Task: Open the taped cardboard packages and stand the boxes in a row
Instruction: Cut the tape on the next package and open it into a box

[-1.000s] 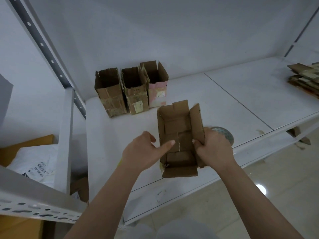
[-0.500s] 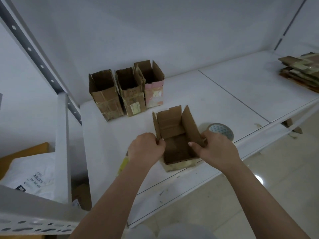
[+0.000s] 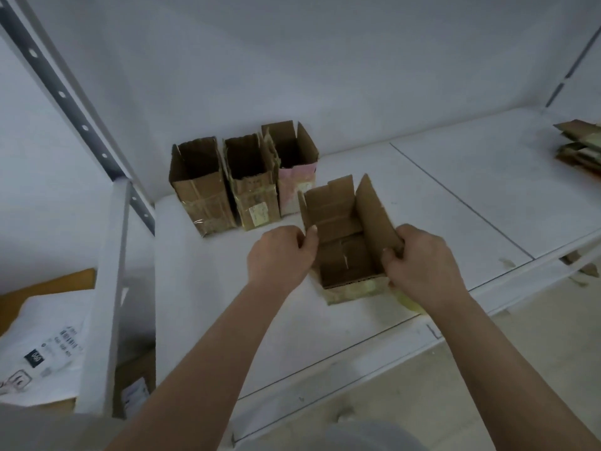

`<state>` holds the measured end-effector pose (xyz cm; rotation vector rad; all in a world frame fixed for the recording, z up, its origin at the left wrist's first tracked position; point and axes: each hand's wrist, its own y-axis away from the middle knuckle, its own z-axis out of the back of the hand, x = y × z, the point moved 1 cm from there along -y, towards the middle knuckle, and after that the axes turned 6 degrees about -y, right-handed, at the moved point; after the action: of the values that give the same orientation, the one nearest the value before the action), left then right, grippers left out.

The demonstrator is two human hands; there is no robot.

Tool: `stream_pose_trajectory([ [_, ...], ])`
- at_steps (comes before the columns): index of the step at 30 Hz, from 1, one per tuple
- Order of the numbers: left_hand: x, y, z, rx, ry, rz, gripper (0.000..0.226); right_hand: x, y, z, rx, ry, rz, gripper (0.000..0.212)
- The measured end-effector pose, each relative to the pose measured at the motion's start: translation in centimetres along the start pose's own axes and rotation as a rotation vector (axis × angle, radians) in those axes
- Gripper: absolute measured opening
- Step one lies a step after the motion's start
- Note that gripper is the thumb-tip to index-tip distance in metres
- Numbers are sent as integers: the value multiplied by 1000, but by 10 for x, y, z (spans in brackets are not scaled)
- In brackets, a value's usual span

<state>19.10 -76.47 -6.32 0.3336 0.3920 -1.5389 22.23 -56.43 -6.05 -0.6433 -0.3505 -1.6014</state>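
An open brown cardboard box (image 3: 344, 242) stands upright on the white shelf (image 3: 455, 196), its flaps up. My left hand (image 3: 279, 255) pinches its left wall with the thumb inside. My right hand (image 3: 419, 265) grips its right wall and flap. Behind it, at the back left, three opened boxes stand side by side: a brown one (image 3: 201, 187), a middle one with a yellow label (image 3: 250, 187), and a pink-fronted one (image 3: 294, 167). The held box sits just in front and to the right of the pink one.
A stack of flat cardboard packages (image 3: 580, 148) lies at the shelf's far right edge. A perforated metal upright (image 3: 74, 109) rises at the left. Below left, a white mailer bag (image 3: 42, 346) rests on brown cartons.
Both hands have carried the open box away from me and set it upright close to the row of three. The tape roll seen earlier by my right hand is hidden now.
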Motion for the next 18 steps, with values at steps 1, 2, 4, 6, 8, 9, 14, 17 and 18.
stream_pose_trajectory([
  [1, -6, -8, 1, 3, 5, -4, 59, -3, -11, 6, -24, -7, 19, 17],
  [2, -12, -16, 2, 6, 1, -4, 64, -8, -22, 12, -36, 0, 31, 17],
  [4, -20, -33, 3, -30, -47, -1, 70, -21, -48, 21, -40, 25, 36, 16],
  [6, -24, -46, 6, -102, -148, 16, 62, -36, -77, 23, -15, 36, 38, 15],
  [8, -25, -57, 11, -173, -229, 33, 42, -50, -107, 19, 28, 43, 22, 14],
  [9, -27, -61, 15, -205, -250, 27, 35, -56, -121, 15, 50, 46, 12, 14],
  [14, -31, -91, 25, -297, -358, -43, 27, -72, -175, -3, 136, 46, -11, 19],
  [17, -26, -111, 22, -255, -502, -12, 35, -68, -194, -13, 166, 29, -19, 28],
  [18, -24, -116, 21, -222, -565, 1, 36, -67, -200, -17, 186, 11, -24, 28],
])
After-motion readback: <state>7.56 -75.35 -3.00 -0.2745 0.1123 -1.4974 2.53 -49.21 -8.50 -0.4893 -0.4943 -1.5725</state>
